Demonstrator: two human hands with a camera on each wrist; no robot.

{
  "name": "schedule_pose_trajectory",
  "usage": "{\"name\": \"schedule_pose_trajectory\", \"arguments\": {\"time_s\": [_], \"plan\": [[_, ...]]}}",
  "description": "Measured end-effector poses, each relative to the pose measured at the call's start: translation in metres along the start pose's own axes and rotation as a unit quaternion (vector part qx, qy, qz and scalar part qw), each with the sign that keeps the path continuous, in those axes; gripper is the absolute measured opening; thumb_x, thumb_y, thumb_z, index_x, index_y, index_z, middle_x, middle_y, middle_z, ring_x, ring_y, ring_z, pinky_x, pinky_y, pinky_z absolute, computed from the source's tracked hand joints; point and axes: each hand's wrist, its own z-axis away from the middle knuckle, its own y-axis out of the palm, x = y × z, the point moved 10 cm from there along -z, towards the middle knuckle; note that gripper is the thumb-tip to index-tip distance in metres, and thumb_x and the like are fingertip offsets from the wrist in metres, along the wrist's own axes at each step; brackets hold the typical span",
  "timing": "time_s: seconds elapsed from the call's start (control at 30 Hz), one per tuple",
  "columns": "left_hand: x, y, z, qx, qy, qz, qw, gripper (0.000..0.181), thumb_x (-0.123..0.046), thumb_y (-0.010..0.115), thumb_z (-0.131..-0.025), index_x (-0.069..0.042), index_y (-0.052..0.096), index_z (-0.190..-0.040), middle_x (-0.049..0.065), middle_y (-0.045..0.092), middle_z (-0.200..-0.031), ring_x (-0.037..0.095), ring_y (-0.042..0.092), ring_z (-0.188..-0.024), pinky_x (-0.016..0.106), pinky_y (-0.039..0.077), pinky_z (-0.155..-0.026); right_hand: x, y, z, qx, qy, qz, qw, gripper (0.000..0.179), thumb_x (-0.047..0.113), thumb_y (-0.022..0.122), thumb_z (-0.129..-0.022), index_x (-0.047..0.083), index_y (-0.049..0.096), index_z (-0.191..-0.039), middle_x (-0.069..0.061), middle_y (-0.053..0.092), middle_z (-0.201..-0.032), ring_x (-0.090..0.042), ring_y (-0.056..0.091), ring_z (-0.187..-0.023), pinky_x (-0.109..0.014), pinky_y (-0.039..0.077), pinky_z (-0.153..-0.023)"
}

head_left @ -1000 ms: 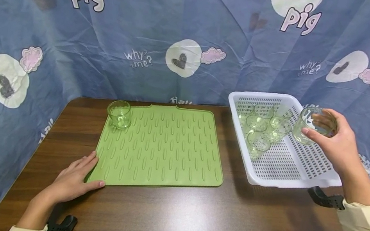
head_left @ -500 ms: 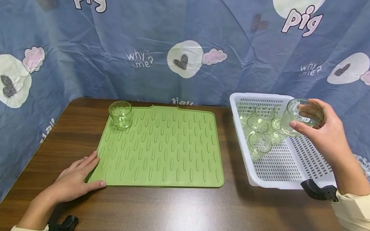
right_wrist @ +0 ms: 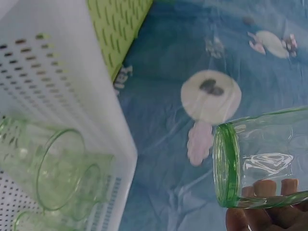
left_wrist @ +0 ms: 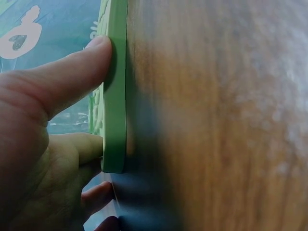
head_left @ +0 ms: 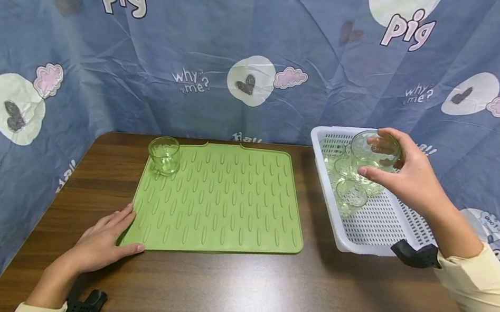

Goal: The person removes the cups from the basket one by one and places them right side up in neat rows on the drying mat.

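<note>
My right hand (head_left: 408,173) grips a clear greenish drinking glass (head_left: 372,154), thumb on the near side and fingers around the far side, above the white basket. In the right wrist view, the held glass (right_wrist: 264,159) shows its thick base, with fingertips along its side. My left hand (head_left: 101,239) rests with straight fingers at the near left corner of the green drying mat (head_left: 220,200). The left wrist view has the thumb (left_wrist: 77,74) pressing on the mat's edge (left_wrist: 115,96). Another glass (head_left: 164,156) stands upright on the mat's far left corner.
The white perforated basket (head_left: 341,238) stands on the right of the brown wooden table (head_left: 210,300) with several similar glasses (head_left: 351,194) inside. A blue printed cloth (head_left: 152,30) hangs behind and beside the table.
My right hand has carried the held glass leftward across the basket, from its right part to above the glasses at its left. The left hand has stayed on the mat's corner.
</note>
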Motion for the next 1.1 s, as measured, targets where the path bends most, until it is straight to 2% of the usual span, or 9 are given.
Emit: {"name": "schedule_pose_trajectory", "arguments": {"time_s": [0.13,0.3,0.37,0.53,0.6,0.8,1.1], "plan": [[0.001,0.0,0.001,0.0,-0.002,-0.001,1.0,0.095,-0.056,0.064,-0.09,0.006,0.029,-0.153,0.028,0.022,-0.161,0.054,0.029,-0.139,0.074,0.032,-0.1,0.016,0.015,-0.004,0.025,-0.024,0.002,0.9994,0.075,0.016,0.084,-0.078,0.013,0.046,-0.143,-0.01,0.062,-0.131,0.006,0.056,-0.098,-0.009,0.043,-0.078],[0.001,0.0,0.001,-0.001,-0.002,0.0,1.0,0.095,-0.056,0.064,-0.089,0.005,0.03,-0.153,0.028,0.023,-0.161,0.054,0.03,-0.139,0.074,0.032,-0.1,0.033,0.035,-0.008,0.054,-0.05,0.017,0.9971,0.078,0.019,0.085,-0.078,0.012,0.046,-0.144,-0.011,0.065,-0.13,-0.004,0.058,-0.105,-0.013,0.043,-0.079],[0.0,-0.001,0.001,-0.003,-0.001,-0.002,1.0,0.094,-0.055,0.064,-0.089,0.005,0.03,-0.153,0.028,0.023,-0.161,0.054,0.03,-0.139,0.074,0.032,-0.1,0.035,0.042,-0.009,0.066,-0.035,0.025,0.9969,0.079,0.024,0.086,-0.077,0.016,0.045,-0.145,-0.009,0.065,-0.131,-0.011,0.06,-0.107,-0.017,0.044,-0.081],[0.0,-0.002,0.0,-0.003,-0.003,-0.006,1.0,0.095,-0.056,0.065,-0.089,0.005,0.03,-0.153,0.028,0.023,-0.161,0.055,0.03,-0.139,0.073,0.033,-0.1,0.04,0.058,-0.01,0.099,-0.012,0.029,0.9946,0.085,0.03,0.087,-0.075,0.021,0.042,-0.147,-0.009,0.062,-0.132,-0.027,0.062,-0.111,-0.039,0.048,-0.091],[0.0,-0.003,0.001,-0.003,-0.004,-0.007,1.0,0.095,-0.055,0.065,-0.089,0.005,0.03,-0.153,0.028,0.023,-0.161,0.055,0.031,-0.138,0.073,0.033,-0.1,0.045,0.063,-0.011,0.104,-0.017,0.028,0.9941,0.086,0.031,0.087,-0.075,0.022,0.042,-0.147,-0.011,0.063,-0.132,-0.029,0.062,-0.114,-0.045,0.047,-0.094],[-0.001,-0.004,0.001,-0.003,-0.005,-0.01,0.9999,0.095,-0.056,0.065,-0.089,0.005,0.03,-0.153,0.028,0.023,-0.161,0.054,0.031,-0.139,0.074,0.033,-0.099,0.055,0.082,-0.018,0.12,-0.035,0.024,0.9918,0.086,0.028,0.087,-0.075,0.017,0.043,-0.147,-0.009,0.061,-0.136,-0.028,0.058,-0.121,-0.048,0.046,-0.098],[-0.001,-0.003,0.001,-0.001,-0.005,-0.009,0.9999,0.095,-0.056,0.065,-0.089,0.005,0.03,-0.153,0.028,0.023,-0.161,0.055,0.031,-0.138,0.074,0.032,-0.099,0.066,0.117,-0.026,0.158,-0.052,0.026,0.9857,0.091,0.035,0.087,-0.073,0.018,0.04,-0.149,-0.011,0.062,-0.13,-0.028,0.063,-0.104,-0.047,0.052,-0.091]]}}
